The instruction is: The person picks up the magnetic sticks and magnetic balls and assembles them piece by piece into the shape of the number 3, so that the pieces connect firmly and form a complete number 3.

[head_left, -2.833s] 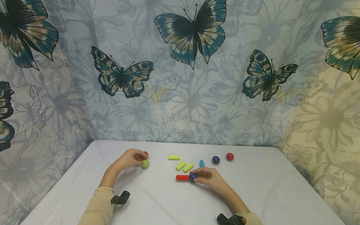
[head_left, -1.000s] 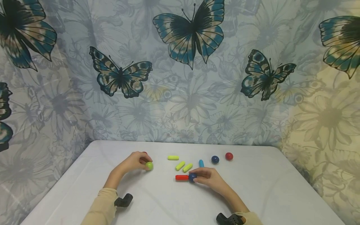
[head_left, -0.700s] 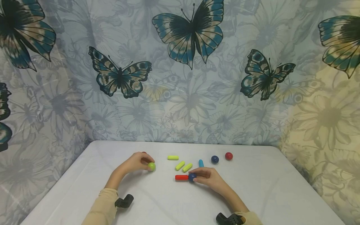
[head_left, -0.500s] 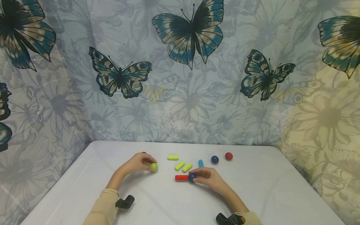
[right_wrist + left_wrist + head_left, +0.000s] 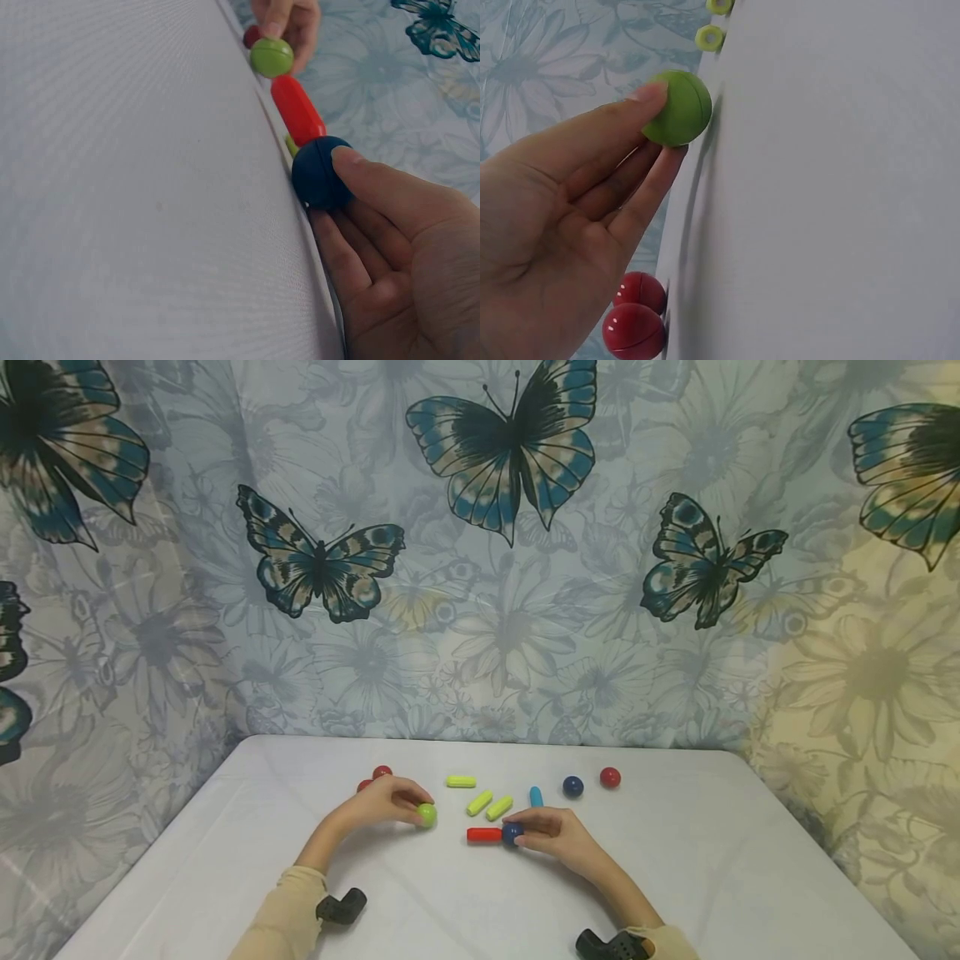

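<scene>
Between thumb and fingers, my left hand (image 5: 386, 802) pinches a green ball (image 5: 681, 109) with a seam line, held close over the white table. My right hand (image 5: 558, 837) pinches a dark blue ball (image 5: 322, 172) at the middle of the table. A red faceted rod (image 5: 298, 110) sticks out from the blue ball toward the left, its near end against the ball. The green ball is a short gap left of the rod's free end in the head view. Behind my left hand sit two red balls (image 5: 634, 331), partly covered by it in the head view.
Three yellow-green rods (image 5: 480, 802) lie beyond the red rod. A light blue rod (image 5: 536, 797) is partly hidden behind my right hand. Farther right sit another dark blue ball (image 5: 573, 787) and a red ball (image 5: 610, 777). A butterfly-print cloth (image 5: 517, 635) hangs behind the table.
My left hand has carried the green ball to the right and nearer, toward the red rod, uncovering the red balls behind it. My right hand, blue ball and red rod have stayed in place.
</scene>
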A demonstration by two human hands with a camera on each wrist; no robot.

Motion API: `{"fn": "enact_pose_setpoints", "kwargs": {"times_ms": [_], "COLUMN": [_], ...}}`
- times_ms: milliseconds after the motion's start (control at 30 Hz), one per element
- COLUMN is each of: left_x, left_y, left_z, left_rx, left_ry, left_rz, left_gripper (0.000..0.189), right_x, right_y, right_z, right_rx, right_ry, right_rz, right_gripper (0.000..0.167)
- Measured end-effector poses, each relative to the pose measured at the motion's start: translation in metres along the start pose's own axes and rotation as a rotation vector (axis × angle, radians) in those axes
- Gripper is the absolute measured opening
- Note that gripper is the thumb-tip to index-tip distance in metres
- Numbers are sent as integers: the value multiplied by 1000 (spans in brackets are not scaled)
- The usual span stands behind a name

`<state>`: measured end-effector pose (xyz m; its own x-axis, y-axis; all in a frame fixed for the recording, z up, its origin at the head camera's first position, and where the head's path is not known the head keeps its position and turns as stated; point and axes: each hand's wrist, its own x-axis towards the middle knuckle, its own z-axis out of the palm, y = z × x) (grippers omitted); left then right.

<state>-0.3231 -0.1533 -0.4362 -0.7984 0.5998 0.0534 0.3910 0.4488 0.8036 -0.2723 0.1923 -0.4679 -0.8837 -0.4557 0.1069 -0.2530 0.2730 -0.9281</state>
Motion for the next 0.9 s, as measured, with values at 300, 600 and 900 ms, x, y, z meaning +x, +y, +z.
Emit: {"fn": "enact_pose_setpoints", "kwargs": {"times_ms": [300,600,900], "left_x": [3,7,8], "left_y": [2,6,12], "left_z": [9,18,24], "left_rx": [-11,-39,-55], "left_ry": [-30,-66,-95], "left_rz": [-17,-3,37], "left_gripper": [30,30,30], "right_x": [0,0,0], "right_y": [0,-1,-2], "right_z": [0,1,1], "right_rx": [6,3,-5], "right_ry": [-1,4,13], "right_rz": [10,9,23], "right_gripper": [38,37,37]}}
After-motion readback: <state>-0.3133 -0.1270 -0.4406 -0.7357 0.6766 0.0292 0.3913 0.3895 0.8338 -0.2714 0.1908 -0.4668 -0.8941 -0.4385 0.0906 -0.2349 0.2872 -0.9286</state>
